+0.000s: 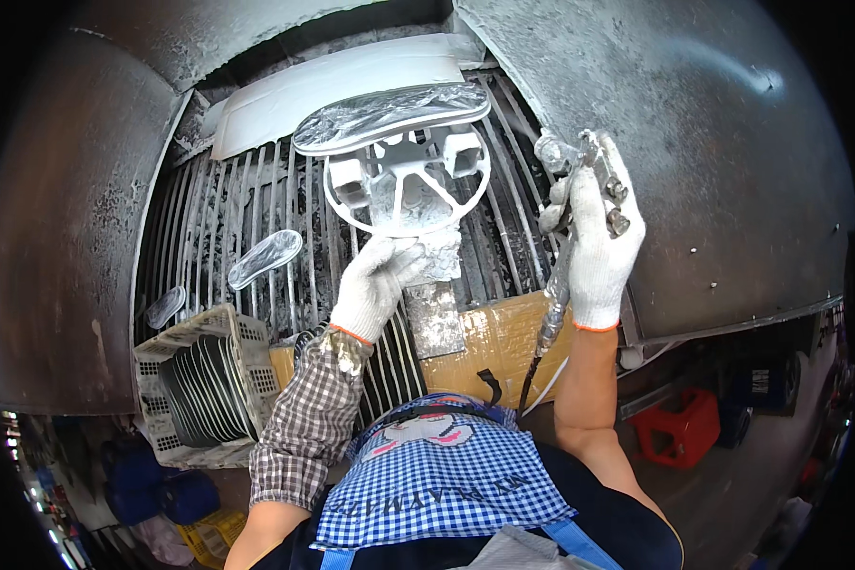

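My gloved left hand (375,283) is at the near rim of a white, spoked round frame (404,230), with its fingers curled against the rim. Across the far side of that frame lies a long, sole-shaped piece (389,116) with a shiny, wrinkled dark-silver face and a pale edge. To the right, my gloved right hand (606,223) is wrapped around a metal spray gun (562,157), held upright beside the frame. A coated hose (553,328) runs down from the gun toward my waist. The glove hides part of the gun's handle and trigger.
Slatted bars (304,199) lie under the frame, between dark metal side walls (731,190). Two smaller sole-shaped pieces (266,258) rest at left. A plastic crate (259,366) holds several dark flat pieces. Cardboard (508,332) lines the near edge; a red stool (677,427) stands lower right.
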### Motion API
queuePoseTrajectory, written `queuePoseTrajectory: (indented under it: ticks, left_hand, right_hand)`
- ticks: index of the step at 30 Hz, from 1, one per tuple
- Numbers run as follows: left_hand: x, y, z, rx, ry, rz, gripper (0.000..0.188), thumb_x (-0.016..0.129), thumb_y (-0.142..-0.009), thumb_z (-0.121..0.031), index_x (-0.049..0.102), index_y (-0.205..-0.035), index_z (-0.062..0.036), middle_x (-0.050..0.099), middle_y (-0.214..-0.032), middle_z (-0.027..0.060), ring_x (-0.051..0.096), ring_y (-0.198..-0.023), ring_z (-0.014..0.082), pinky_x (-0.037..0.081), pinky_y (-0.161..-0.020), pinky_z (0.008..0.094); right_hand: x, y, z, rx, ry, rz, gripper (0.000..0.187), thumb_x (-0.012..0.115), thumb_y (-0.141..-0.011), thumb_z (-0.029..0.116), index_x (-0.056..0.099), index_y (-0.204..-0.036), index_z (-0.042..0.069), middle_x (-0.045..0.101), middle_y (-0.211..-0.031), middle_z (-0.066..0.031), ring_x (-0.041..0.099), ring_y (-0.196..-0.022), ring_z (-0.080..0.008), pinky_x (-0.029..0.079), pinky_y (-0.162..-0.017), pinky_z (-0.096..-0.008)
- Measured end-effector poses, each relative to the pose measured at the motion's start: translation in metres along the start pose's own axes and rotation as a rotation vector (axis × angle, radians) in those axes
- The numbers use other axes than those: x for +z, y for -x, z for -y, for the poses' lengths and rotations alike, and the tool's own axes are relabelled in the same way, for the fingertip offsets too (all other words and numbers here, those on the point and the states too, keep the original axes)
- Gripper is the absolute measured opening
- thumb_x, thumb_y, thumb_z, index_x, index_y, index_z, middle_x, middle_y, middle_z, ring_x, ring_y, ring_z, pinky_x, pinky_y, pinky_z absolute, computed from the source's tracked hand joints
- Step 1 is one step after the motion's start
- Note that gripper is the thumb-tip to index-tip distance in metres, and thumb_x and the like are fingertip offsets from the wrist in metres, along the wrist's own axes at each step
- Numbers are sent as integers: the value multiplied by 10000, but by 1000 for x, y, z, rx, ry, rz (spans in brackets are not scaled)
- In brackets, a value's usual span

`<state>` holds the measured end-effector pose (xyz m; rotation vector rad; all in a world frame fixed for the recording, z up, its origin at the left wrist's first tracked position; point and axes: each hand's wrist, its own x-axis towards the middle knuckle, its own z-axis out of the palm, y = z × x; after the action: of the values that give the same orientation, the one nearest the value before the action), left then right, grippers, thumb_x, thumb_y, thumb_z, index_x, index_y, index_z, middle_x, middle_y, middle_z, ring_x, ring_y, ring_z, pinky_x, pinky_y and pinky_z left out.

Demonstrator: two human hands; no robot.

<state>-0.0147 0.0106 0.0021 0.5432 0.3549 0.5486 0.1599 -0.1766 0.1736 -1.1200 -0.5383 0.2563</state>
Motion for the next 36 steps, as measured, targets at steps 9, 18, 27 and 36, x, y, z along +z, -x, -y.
queuePoseTrajectory:
  ticks: [9, 18, 27, 36]
  left_hand:
    - [-15, 1, -13, 28, 44, 32, 513, 634, -984, -143, 539, -1432, 88, 692, -1284, 256, 673, -1227, 387, 532, -1133, 542]
    - [-32, 2, -41, 98, 15, -23, 541, 647, -1013, -201, 505, -1454, 79, 619, -1412, 252, 631, -1295, 399, 544, -1093, 530]
    - [-16, 5, -6, 45, 20, 27, 524, 673, -982, -172, 541, -1445, 34, 650, -1367, 220, 647, -1267, 366, 528, -1126, 510]
    - [11, 13, 11, -9, 2, 5, 567, 675, -1007, -194, 509, -1502, 26, 600, -1463, 231, 620, -1307, 384, 518, -1120, 534]
  right_hand:
    - [-7, 9, 4, 51, -62, 51, 534, 638, -1078, 86, 467, -1565, -47, 702, -1111, -79, 611, -837, -64, 545, -661, -236]
    - [-25, 26, 19, 100, 65, 102, 524, 652, -1065, 83, 496, -1551, -38, 715, -1082, -72, 616, -814, -53, 540, -677, -221]
    - [-22, 40, 30, 178, -35, 35, 493, 625, -1074, 72, 513, -1544, -25, 690, -933, -60, 615, -777, -58, 541, -665, -212]
    - [-13, 47, 28, 132, 3, 73, 507, 620, -1071, 71, 504, -1552, -37, 708, -963, -61, 626, -795, -61, 539, -700, -213]
